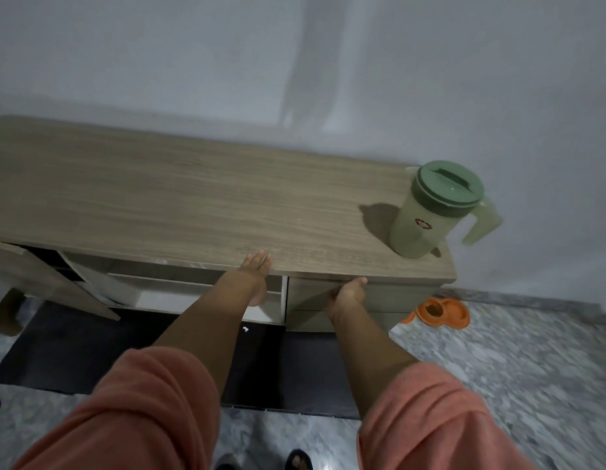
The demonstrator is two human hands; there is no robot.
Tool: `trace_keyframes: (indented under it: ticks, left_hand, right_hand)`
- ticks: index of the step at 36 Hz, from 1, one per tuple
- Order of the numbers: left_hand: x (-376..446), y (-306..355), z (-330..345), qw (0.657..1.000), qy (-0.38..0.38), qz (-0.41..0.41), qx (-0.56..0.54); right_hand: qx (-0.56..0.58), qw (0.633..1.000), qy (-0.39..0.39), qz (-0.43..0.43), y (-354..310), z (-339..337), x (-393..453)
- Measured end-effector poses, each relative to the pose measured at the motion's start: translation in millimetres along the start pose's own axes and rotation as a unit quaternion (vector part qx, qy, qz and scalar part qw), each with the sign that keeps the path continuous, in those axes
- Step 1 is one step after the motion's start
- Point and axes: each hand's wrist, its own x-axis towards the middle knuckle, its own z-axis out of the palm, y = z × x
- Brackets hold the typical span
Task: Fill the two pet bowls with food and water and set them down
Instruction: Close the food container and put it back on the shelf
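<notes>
Left hand lies flat on the surface, right hand fingers curled under the drawer edge; pull it out straight, steady.

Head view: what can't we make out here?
- Orange pet bowls: partly behind the cabinet corner; small; water not discernible.
- Pitcher: lidded, frosted; fill level unclear.
- Right hand: fingertips hidden under the cabinet top.
- Left hand: palm hidden, grip unclear.
- Cabinet interior: dark, blurred.
</notes>
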Motion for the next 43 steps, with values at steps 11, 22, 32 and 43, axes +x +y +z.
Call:
trace_keyframes:
  ticks: [11,22,32,43]
  left_hand:
    - [-7,49,-37,0.998,0.027,0.026,-0.051]
    - [-2,149,-73,0.951,0.072,0.164,-0.251]
    - [28,185,-105,0.916,0.066,0.232,-0.321]
    - [56,175,-101,0.926,0.020,0.229,-0.300]
  right_hand:
    - [-0.039,0.995,0.068,-0.065,-55,-64,10]
    - [-0.144,0.948,0.175,-0.222,-141,-105,-33]
    - [-0.172,0.917,0.197,-0.300,-185,-110,-30]
    - [-0.170,0.924,0.198,-0.279,-180,-90,-17]
